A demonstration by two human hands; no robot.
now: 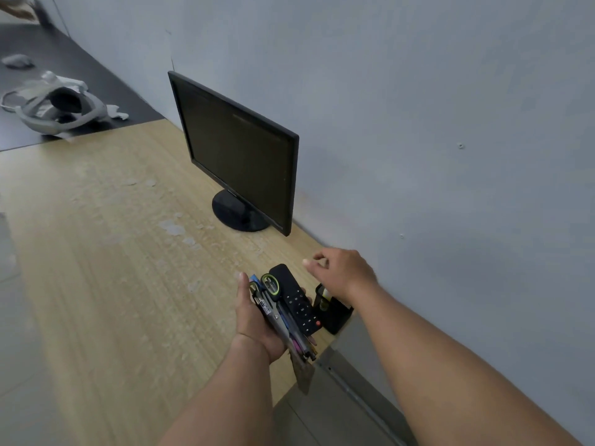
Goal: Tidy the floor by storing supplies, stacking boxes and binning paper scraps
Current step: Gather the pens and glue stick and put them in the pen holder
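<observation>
Your left hand (pixel 253 320): fingers curled round scissors (pixel 269 286), remote (pixel 299 304), pens (pixel 302 342) | your right hand (pixel 343 272): fingers loosely apart, empty; above holder (pixel 336 317)

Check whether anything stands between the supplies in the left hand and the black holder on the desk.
The right hand hangs above the black holder, its wrist covering part of the opening. Nothing else lies between the holder and the supplies held in the left hand.

Nothing legible: key marks on the black remote control (pixel 297 300) and the small white label (pixel 265 305) left of it are too blurred to read.
</observation>
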